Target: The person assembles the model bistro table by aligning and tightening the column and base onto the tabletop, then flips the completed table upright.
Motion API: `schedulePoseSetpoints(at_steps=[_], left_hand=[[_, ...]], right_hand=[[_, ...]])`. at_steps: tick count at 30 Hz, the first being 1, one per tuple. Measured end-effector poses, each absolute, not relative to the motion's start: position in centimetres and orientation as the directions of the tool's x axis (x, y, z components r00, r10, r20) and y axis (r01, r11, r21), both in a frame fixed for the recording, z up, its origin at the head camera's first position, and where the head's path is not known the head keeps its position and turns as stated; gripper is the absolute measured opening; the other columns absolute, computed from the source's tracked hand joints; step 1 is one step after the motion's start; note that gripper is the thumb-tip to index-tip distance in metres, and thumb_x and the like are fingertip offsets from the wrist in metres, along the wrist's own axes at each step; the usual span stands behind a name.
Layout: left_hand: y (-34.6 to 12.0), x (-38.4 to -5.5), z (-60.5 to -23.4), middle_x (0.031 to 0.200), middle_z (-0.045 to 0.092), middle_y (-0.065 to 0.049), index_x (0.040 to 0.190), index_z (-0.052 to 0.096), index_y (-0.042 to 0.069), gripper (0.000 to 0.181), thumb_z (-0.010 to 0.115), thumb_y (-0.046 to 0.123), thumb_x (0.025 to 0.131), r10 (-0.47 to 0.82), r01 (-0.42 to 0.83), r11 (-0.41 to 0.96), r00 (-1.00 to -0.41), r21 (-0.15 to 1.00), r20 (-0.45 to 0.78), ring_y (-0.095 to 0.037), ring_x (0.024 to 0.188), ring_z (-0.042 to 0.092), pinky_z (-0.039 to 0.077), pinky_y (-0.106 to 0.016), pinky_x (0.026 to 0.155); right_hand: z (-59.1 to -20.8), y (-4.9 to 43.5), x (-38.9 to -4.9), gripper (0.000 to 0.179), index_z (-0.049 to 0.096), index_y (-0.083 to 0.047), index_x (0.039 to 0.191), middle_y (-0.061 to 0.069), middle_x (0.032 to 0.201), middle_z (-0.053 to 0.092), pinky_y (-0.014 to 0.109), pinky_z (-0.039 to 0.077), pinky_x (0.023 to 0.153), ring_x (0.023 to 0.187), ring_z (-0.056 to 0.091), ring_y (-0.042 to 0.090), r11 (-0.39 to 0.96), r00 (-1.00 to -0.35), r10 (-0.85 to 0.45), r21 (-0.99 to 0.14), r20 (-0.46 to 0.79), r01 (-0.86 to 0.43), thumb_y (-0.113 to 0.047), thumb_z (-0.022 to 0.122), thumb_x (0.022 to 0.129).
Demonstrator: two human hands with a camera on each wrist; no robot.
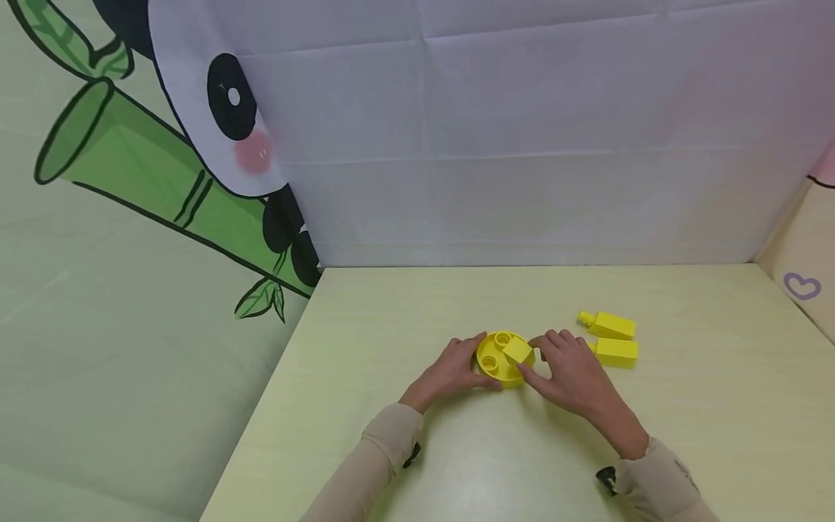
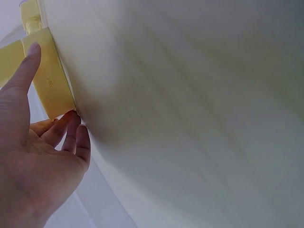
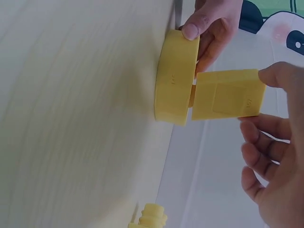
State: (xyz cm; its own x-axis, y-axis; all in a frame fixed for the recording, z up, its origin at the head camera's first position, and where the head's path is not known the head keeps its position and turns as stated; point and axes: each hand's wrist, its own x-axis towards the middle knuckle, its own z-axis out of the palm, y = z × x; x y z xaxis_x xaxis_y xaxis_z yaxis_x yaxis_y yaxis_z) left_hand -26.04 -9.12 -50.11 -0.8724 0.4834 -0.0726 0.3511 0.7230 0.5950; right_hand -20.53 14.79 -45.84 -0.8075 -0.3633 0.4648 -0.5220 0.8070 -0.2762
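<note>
A round yellow base [image 1: 502, 375] with socket holes on its upper face rests on the table. My left hand [image 1: 457, 368] grips it from the left, thumb at the near edge and fingers round the far edge. A yellow leg-like block [image 3: 228, 95] stands on the base, its short stem in one of the sockets, with a narrow gap between block and base. My right hand [image 1: 575, 373] pinches the free end of this block between thumb and fingers. Two sockets beside the block show as open rings.
Two more yellow blocks lie to the right of the base, beyond my right hand: a farther one [image 1: 612, 326] with a knobbed stem and a nearer one [image 1: 616, 353], its stem partly hidden. A printed cloth [image 1: 522, 145] hangs at the table's [image 1: 391, 312] back edge.
</note>
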Motion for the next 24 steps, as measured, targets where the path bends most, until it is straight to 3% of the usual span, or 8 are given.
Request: schedulePoseSetpoints(at_steps=[5,10,12,19,24], left_hand=[[-9.2,-26.1,-50.1,0.157,0.048,-0.005,0.161,0.034,0.006,0.101,0.083,0.052,0.085,0.491,0.359,0.716,-0.868,0.599,-0.067,-0.023,0.123,0.045,0.041,-0.038,0.107],[-9.2,-26.1,-50.2,0.158,0.047,-0.005,0.161,0.034,0.005,0.102,0.083,0.053,0.086,0.501,0.373,0.714,-0.864,0.593,-0.059,-0.023,0.124,0.046,0.041,-0.038,0.107],[-9.2,-26.1,-50.3,0.157,0.047,-0.005,0.161,0.034,0.005,0.102,0.083,0.053,0.085,0.497,0.37,0.713,-0.866,0.595,-0.058,-0.023,0.124,0.046,0.041,-0.038,0.107],[-9.2,-26.1,-50.2,0.157,0.048,-0.003,0.162,0.034,0.007,0.101,0.083,0.052,0.086,0.481,0.341,0.72,-0.873,0.604,-0.08,-0.022,0.124,0.044,0.041,-0.038,0.108],[-9.2,-26.1,-50.3,0.157,0.049,-0.004,0.161,0.034,0.006,0.101,0.082,0.053,0.086,0.486,0.351,0.719,-0.871,0.6,-0.074,-0.022,0.124,0.045,0.041,-0.038,0.108]], right_hand=[[-45.8,14.7,-20.6,0.038,0.069,-0.002,0.097,0.003,0.082,0.058,0.043,0.044,0.07,0.08,0.053,0.026,0.82,-0.821,-0.356,-0.272,0.446,-0.504,-0.037,0.082,0.086],[-45.8,14.9,-21.0,0.058,0.064,-0.002,0.135,0.01,0.099,0.061,0.044,0.045,0.074,0.087,0.053,0.028,0.783,-0.814,-0.406,-0.301,0.415,-0.544,-0.033,0.079,0.089],[-45.9,15.1,-21.3,0.059,0.06,-0.005,0.142,0.012,0.104,0.06,0.043,0.046,0.074,0.088,0.052,0.027,0.761,-0.802,-0.442,-0.306,0.403,-0.573,-0.03,0.078,0.091],[-46.3,15.2,-21.9,0.046,0.065,-0.004,0.127,0.01,0.102,0.058,0.038,0.05,0.072,0.087,0.052,0.024,0.757,-0.835,-0.416,-0.372,0.361,-0.538,-0.034,0.077,0.094],[-46.3,15.0,-21.9,0.054,0.061,-0.001,0.135,0.011,0.106,0.06,0.042,0.051,0.076,0.092,0.055,0.025,0.757,-0.841,-0.416,-0.381,0.347,-0.531,-0.036,0.075,0.096]])
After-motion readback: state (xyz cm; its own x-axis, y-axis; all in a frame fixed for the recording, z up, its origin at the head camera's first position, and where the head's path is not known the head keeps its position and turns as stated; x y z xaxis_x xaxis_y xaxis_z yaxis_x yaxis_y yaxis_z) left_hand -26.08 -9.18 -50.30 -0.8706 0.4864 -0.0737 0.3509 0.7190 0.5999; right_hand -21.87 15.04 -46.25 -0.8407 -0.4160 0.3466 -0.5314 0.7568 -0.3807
